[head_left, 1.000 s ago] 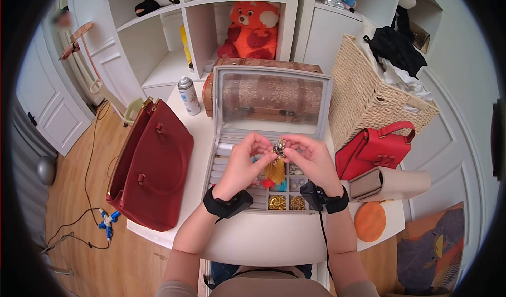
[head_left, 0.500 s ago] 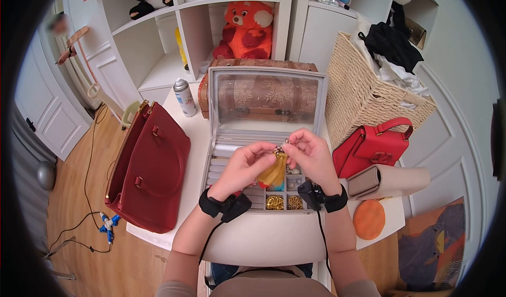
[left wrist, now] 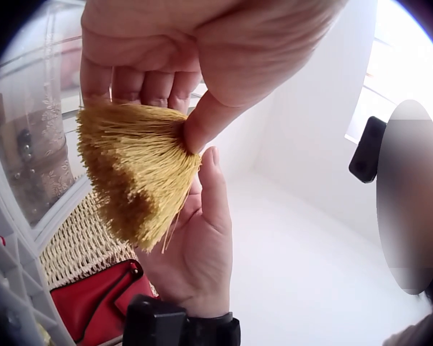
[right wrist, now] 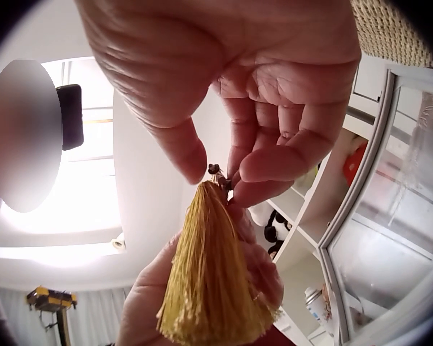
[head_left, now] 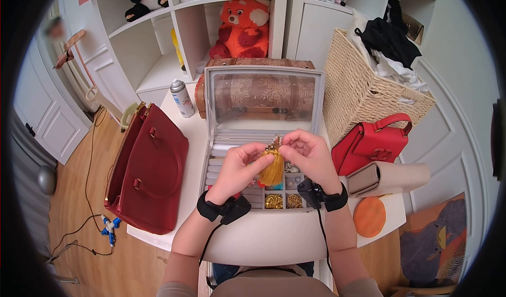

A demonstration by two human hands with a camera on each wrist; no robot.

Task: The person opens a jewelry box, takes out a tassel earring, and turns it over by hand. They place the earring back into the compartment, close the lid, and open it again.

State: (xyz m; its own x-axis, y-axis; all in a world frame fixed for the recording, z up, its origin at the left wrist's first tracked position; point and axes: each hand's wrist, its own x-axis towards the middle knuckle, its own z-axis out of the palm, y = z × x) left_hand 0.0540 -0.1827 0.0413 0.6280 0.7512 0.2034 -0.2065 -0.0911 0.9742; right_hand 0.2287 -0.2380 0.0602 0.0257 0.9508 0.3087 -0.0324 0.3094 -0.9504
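A yellow tassel (head_left: 271,173) with a beaded, metallic top is held up between both hands above a jewellery box (head_left: 204,184). My left hand (head_left: 237,168) pinches it near its head, thumb on the strands, as the left wrist view shows. The right hand (head_left: 312,152) has its thumb and fingertips at the small ornament (right wrist: 215,171) on top. Below the hands, the box stands with its clear-windowed lid (head_left: 318,105) raised. Gold chains (head_left: 274,201) fill a front compartment, and padded ring rolls line the left side, partly hidden by my left hand.
A dark red handbag (head_left: 153,165) stands at the left, with a spray can (head_left: 182,98) behind it. Behind the lid is a brown patterned chest (head_left: 202,94). On the right are a wicker basket (head_left: 353,81), a red bag (head_left: 363,149), a beige case (head_left: 406,177) and an orange disc (head_left: 370,217).
The tassel has come down from among the fingers and now hangs fuller in view, its beaded top showing above my fingertips. The head view has shifted slightly, so the scene sits further left.
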